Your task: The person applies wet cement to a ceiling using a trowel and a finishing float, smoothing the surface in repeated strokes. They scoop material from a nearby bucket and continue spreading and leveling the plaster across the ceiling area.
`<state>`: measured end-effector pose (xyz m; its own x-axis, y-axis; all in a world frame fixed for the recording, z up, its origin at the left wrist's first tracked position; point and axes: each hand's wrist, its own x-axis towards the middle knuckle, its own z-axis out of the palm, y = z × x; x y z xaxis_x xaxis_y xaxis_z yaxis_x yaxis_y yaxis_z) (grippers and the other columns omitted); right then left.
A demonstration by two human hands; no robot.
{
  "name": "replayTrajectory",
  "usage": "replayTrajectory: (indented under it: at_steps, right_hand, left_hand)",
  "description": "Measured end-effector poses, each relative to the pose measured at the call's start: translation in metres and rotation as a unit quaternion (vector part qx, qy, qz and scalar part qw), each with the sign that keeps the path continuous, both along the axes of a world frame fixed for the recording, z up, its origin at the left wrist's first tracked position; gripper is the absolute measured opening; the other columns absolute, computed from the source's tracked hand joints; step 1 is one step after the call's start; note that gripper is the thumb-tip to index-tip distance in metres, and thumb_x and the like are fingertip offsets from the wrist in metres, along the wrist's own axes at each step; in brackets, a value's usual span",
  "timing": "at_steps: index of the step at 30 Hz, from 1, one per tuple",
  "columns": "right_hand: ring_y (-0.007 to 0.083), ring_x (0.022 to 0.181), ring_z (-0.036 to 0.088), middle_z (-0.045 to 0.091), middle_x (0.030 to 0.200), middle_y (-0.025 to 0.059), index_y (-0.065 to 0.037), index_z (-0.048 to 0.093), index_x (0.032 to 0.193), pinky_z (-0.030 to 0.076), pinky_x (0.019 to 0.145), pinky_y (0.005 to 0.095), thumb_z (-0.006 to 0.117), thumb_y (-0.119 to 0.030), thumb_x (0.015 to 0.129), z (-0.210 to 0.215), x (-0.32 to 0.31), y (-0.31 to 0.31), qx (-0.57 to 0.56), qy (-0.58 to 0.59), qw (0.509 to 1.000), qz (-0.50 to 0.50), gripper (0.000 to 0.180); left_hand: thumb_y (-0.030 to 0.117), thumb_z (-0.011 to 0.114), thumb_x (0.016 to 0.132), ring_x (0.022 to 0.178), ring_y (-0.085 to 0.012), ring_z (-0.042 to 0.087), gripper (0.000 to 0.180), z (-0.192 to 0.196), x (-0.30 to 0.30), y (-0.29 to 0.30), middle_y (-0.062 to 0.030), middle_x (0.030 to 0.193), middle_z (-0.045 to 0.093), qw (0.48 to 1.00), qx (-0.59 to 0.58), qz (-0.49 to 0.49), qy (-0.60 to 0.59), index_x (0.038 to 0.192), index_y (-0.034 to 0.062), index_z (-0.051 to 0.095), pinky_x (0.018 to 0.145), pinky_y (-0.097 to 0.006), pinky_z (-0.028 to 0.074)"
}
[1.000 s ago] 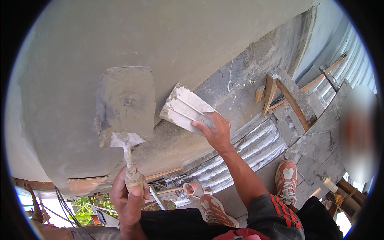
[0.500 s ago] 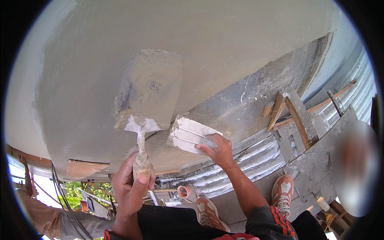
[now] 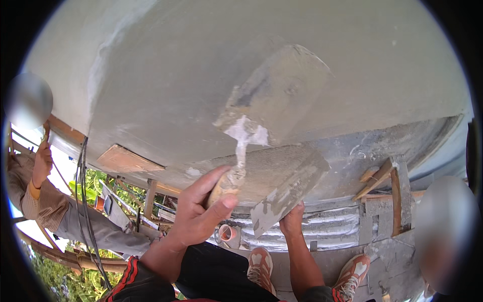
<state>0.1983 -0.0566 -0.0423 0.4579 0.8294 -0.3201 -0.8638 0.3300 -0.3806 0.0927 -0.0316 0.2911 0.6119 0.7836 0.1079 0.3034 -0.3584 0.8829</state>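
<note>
The left hand (image 3: 197, 216) is curled firmly round the wooden handle of a trowel (image 3: 289, 93), thumb laid along the near side, probably to steady the broad blade, which reaches far and right in front of the grey wall (image 3: 161, 100); whether it touches cannot be told. Lower and to the right, the right hand (image 3: 293, 220) grips the near edge of a mortar-smeared plate (image 3: 289, 194), its fingers partly hidden behind, seemingly tilting it to keep the smeared face turned up. The left wrist angles rightward; the right forearm rises nearly straight.
</note>
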Motion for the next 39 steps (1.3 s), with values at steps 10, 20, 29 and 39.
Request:
replayTrajectory:
  at_steps: [10,20,29,39]
  right_hand:
    - [0.0295,0.125,0.067,0.065,0.141,0.015,-0.001,0.056,0.147,0.056,0.109,0.0475,0.052,-0.047,0.109,0.039,0.016,-0.019,0.069,-0.173,0.982,0.026,0.06]
    - [0.0299,0.129,0.065,0.063,0.144,0.0139,-0.002,0.055,0.148,0.053,0.111,0.0484,0.052,-0.05,0.108,0.036,0.06,-0.03,0.058,-0.146,0.987,-0.039,0.063]
    - [0.0298,0.127,0.066,0.065,0.142,0.0109,-0.009,0.052,0.152,0.056,0.106,0.0466,0.057,-0.045,0.108,0.014,0.15,-0.057,0.051,-0.046,0.977,-0.203,0.058]
    - [0.0304,0.13,0.064,0.062,0.143,0.0127,-0.008,0.048,0.154,0.056,0.106,0.0459,0.061,-0.045,0.107,0.04,0.186,-0.109,0.155,-0.068,0.946,-0.277,0.061]
  left_hand:
    - [0.046,0.061,0.11,0.138,-0.0339,0.059,0.073,-0.012,0.001,-0.004,-0.0297,0.15,0.059,0.991,-0.056,-0.112,0.042,0.154,-0.0106,0.047,0.114,-0.042,0.047]
    - [0.049,0.057,0.111,0.119,-0.0293,0.069,0.074,-0.043,0.0,0.006,-0.0241,0.137,0.066,0.98,-0.101,-0.167,0.048,0.16,-0.0048,0.042,0.106,-0.037,0.052]
    - [0.044,0.041,0.118,0.06,-0.0099,0.05,0.052,-0.052,0.034,-0.019,-0.0042,0.089,0.056,0.831,-0.532,-0.161,0.02,0.147,0.0018,0.052,0.054,-0.026,0.044]
    - [0.044,0.036,0.118,0.059,-0.0142,0.051,0.053,-0.073,0.081,-0.061,-0.0076,0.088,0.057,0.83,-0.537,-0.119,0.096,0.143,-0.0001,0.05,0.053,-0.03,0.044]
